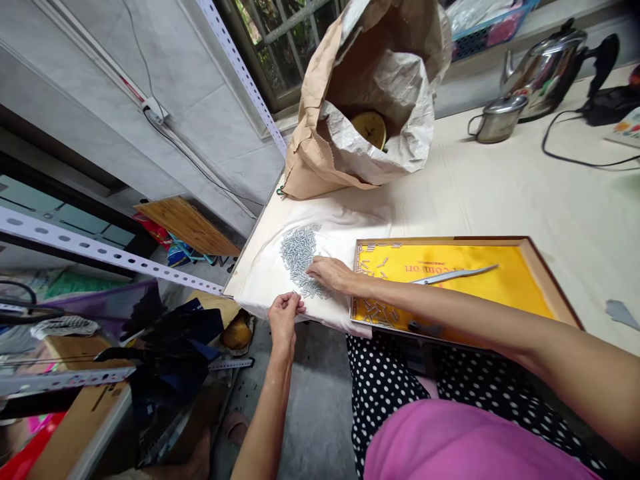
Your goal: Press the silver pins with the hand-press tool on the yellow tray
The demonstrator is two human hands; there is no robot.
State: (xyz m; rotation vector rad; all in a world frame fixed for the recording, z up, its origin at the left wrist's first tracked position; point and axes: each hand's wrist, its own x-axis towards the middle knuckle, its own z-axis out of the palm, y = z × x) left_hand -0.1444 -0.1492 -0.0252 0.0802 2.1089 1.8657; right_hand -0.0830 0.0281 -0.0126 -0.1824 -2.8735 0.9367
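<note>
A heap of small silvery metal pins [299,252] lies on a white cloth [260,279] at the table's left corner. My right hand [333,275] reaches across the tray to the heap's right side, fingers bent together among the pins; what they pinch is hidden. At the near edge of the heap is my left hand [285,313], thumb and fingertips pressed together, with anything between them too small to name. Beside the cloth, a shallow tray with a yellow lining [480,293] holds several loose pins [377,312] along its left side. Tweezers [455,274] rest across the tray, partly behind my right forearm.
A large brown paper sack [313,143] stands open behind the heap, a round yellow object [370,129] inside. At the back right are a metal mug [499,120], a kettle [547,70] and a black cord [565,158]. A grey scrap [623,313] lies right of the tray.
</note>
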